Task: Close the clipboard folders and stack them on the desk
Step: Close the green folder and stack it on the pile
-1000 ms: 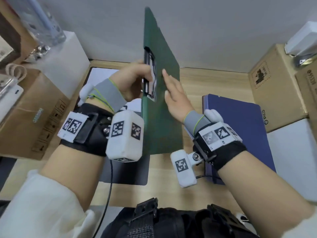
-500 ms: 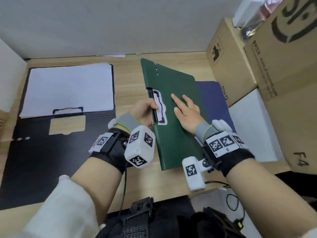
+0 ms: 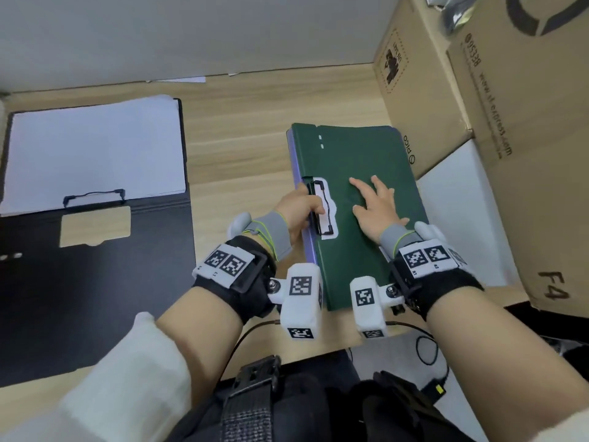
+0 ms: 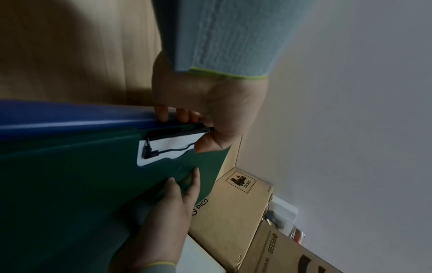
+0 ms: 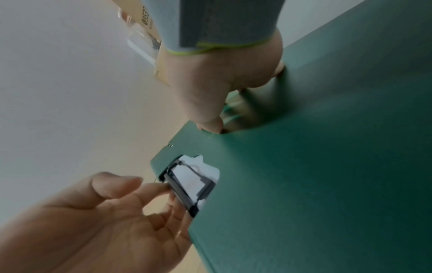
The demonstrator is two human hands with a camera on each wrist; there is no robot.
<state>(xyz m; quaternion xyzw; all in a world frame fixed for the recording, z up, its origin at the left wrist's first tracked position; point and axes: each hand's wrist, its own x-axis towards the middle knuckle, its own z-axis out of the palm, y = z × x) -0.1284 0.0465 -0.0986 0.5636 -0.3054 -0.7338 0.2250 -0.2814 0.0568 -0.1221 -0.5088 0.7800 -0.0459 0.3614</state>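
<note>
Your left hand (image 3: 298,207) pinches the clip edge of the green folder (image 3: 366,173), thumb on top by the black clip (image 3: 322,207), fingers curled under the spine; the left wrist view shows those fingertips between green and the blue folder (image 3: 306,247) beneath. Your right hand (image 3: 376,205) lies flat on the green cover, fingers straight and spread, pressing and holding nothing. A second ago you held the green folder upright on edge above the desk (image 3: 242,148); half a second ago it was tilted partway down over the blue one. Now it lies closed on the blue folder, only a thin blue strip showing along its left side, so the two are nearly but not exactly squared. Both sit at the right of the desk, just beside the cardboard boxes (image 3: 414,100). Judgement: two folders closed and stacked; the left fingers have yet to come out from under the spine. The black folder (image 3: 95,282) lies open at the left, well apart, paper (image 3: 92,151) showing under its clip. It looks like the next one to close and bring across.
</note>
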